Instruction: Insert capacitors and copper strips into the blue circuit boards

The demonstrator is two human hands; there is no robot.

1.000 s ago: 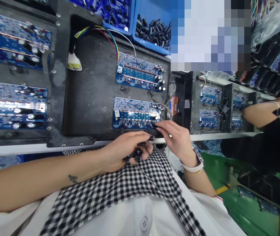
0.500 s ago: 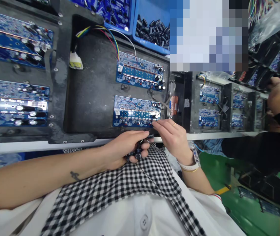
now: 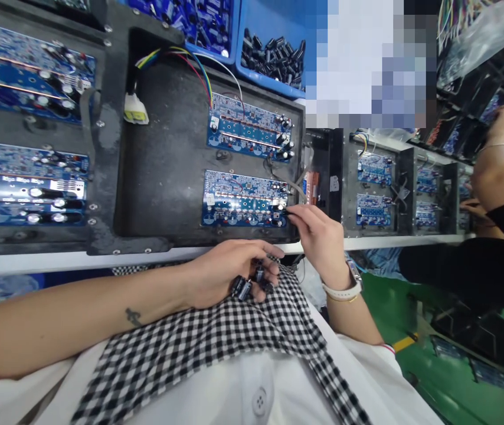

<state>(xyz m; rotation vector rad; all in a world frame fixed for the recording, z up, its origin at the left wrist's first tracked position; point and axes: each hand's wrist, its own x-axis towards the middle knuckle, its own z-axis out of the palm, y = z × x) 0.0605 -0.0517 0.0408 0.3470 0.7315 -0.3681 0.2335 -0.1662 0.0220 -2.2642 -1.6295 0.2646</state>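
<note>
L hand [image 3: 228,268] curled round small blk cylindrical caps [image 3: 244,290], prob. so none drop; R hand [image 3: 323,239] at blue rect. PCB [image 3: 243,203], can't tell if pinching.

we see a green floor [image 3: 378,316] with a yellow strip [image 3: 405,342] and a long white bench edge [image 3: 393,243] running across.

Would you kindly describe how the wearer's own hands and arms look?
The left hand and right hand are ungloved. A small, dark, cross-like tattoo marks the left forearm. On the right wrist sit a watch with a white strap and a thin gold-coloured bracelet. The sleeves are white, the right one edged with red.
</note>
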